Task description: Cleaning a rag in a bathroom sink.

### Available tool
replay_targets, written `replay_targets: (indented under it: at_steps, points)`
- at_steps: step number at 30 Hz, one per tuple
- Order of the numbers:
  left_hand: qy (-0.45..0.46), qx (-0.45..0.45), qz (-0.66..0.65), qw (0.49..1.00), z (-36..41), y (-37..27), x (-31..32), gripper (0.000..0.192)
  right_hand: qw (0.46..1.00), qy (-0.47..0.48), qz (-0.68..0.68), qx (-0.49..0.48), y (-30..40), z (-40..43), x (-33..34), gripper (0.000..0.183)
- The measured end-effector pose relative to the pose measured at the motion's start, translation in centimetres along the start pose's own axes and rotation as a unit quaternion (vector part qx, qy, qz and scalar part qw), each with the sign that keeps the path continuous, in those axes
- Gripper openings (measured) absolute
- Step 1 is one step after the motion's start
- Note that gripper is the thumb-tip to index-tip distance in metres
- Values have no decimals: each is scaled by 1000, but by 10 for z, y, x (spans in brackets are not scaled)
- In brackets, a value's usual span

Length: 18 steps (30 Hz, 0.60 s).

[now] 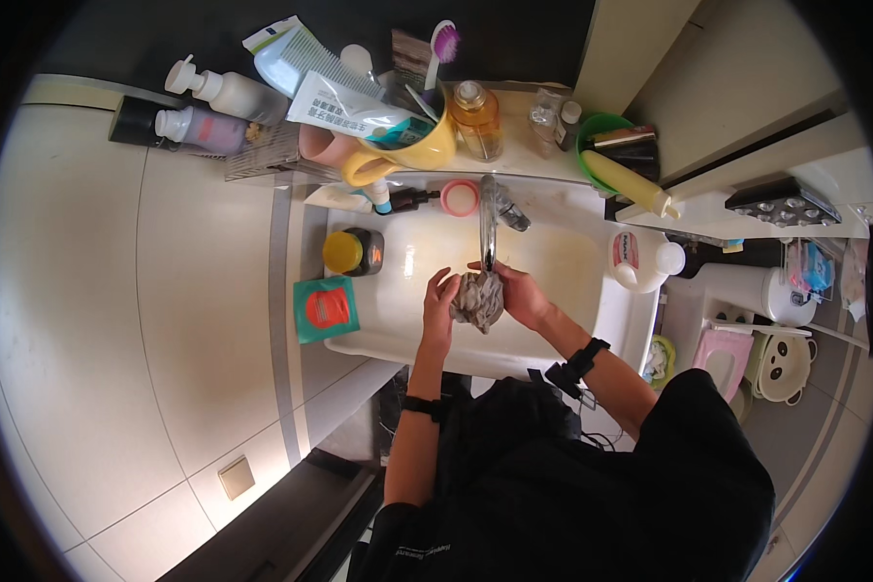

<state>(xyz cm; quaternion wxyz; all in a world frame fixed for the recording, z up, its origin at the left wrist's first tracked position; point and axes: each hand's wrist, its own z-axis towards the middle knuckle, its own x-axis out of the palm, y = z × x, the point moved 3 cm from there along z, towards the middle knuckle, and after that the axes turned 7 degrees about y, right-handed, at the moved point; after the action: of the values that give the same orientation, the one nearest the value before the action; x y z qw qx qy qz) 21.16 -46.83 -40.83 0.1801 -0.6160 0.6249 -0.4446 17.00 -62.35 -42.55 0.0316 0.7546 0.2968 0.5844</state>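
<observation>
A crumpled grey-brown wet-looking cloth (478, 302) is bunched between my two hands, over the basin of a white sink (553, 251). My left hand (440, 298) presses on its left side with the thumb. On the other side, my right hand (524, 297) grips the cloth's upper right, its fingers partly hidden behind the faucet tip. The chrome faucet spout (488, 218) ends right above the cloth. Whether water is running cannot be made out.
A dark jar with a yellow lid (343, 252) and a green pouch (327, 309) stand on the sink's left rim. A white detergent bottle (636, 258) is on the right. Behind, a shelf carries a yellow mug (436, 149), an amber bottle (478, 124) and a green cup (589, 138).
</observation>
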Motion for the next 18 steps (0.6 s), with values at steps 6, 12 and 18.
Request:
replay_targets:
  at_steps: [6,12,18]
  points:
    - [47,-9,79,996,5,10,10,33,999,-16,-13,-41,4,-17,-4,34]
    - [48,66,135,988,6,13,20,26,989,-102,-92,-46,5,-24,-23,24]
    - [-2,150,143,978,3,4,26,23,929,-178,-298,-127,16,-15,-43,21]
